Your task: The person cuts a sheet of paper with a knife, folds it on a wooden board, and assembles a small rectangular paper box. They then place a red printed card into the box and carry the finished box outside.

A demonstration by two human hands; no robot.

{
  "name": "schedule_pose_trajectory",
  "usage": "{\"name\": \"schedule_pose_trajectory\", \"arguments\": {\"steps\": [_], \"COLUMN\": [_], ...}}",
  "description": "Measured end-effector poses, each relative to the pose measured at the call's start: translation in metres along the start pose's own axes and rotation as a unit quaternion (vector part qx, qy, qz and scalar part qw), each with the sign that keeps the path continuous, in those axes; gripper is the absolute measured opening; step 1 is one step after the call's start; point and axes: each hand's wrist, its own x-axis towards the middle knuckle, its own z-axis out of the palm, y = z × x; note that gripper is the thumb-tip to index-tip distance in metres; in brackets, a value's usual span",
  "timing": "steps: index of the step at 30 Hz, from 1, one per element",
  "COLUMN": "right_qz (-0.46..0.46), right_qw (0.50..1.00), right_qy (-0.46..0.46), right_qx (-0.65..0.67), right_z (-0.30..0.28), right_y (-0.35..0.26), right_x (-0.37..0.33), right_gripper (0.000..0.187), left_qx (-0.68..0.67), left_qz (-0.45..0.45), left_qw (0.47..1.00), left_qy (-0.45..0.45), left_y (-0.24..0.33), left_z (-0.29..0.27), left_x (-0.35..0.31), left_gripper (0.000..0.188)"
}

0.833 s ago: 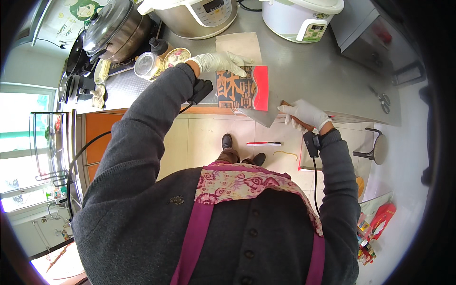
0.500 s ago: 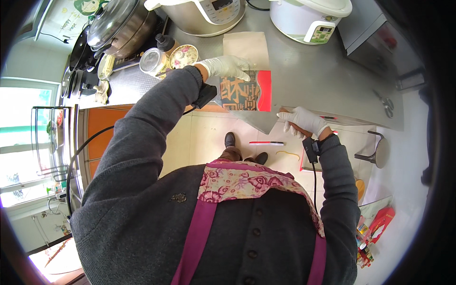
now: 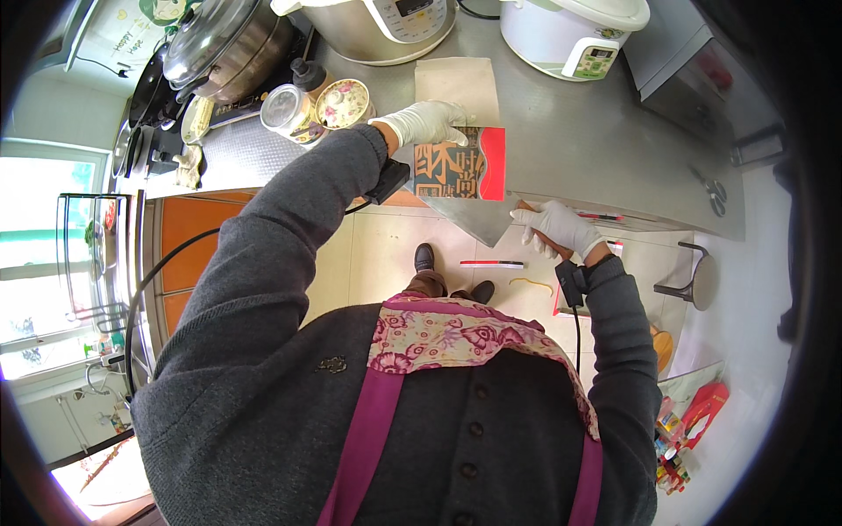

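Observation:
My left hand, in a white glove, lies over a flat cardboard piece with its fingers stretched out. The cardboard has a plain brown far part and a printed dark and red near part, which reaches the counter's front edge. My right hand, also gloved, is closed around a brown wooden handle. A wide grey blade, apparently a cleaver's, juts past the counter edge beside that handle. The printed cardboard seems to cover the blade's far part, and whether the two touch I cannot tell.
Behind the cardboard stand a steel cooker and a white cooker. A floral bowl, a lidded jar and a steamer pot are at the left. Scissors lie at the right; a stool stands below.
The printed cardboard and my left hand have shifted slightly to the right and a little away from me. My right hand keeps its grip on the handle, almost unmoved.

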Motion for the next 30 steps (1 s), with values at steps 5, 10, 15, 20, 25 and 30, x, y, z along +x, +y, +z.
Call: {"name": "schedule_pose_trajectory", "arguments": {"steps": [5, 10, 15, 20, 25, 30], "right_qz": [-0.022, 0.008, -0.032, -0.191, -0.285, -0.311], "right_qw": [0.999, 0.990, 0.972, 0.844, 0.763, 0.730], "right_qy": [-0.019, 0.024, 0.233, 0.420, 0.422, 0.436], "right_qx": [-0.024, -0.138, 0.007, -0.272, -0.398, -0.424], "right_z": [0.003, -0.024, -0.074, -0.115, -0.150, -0.179], "right_y": [0.016, 0.054, 0.086, 0.078, 0.074, 0.096], "right_x": [-0.010, -0.054, -0.142, -0.150, -0.081, -0.037], "right_gripper": [0.037, 0.033, 0.022, 0.026, 0.032, 0.034], "left_qx": [-0.015, -0.059, -0.198, -0.325, -0.287, -0.142], "left_qz": [0.019, -0.026, -0.047, -0.072, -0.132, 0.043], "left_qw": [0.999, 0.998, 0.977, 0.929, 0.913, 0.882], "left_qy": [0.032, 0.018, 0.063, 0.164, 0.258, 0.448], "left_y": [-0.001, 0.004, 0.020, 0.043, 0.064, 0.080], "left_z": [0.003, -0.002, -0.019, -0.032, -0.020, 0.015], "left_x": [-0.003, -0.008, -0.017, -0.064, -0.126, -0.194], "left_gripper": [0.051, 0.042, 0.027, 0.024, 0.034, 0.024]}}
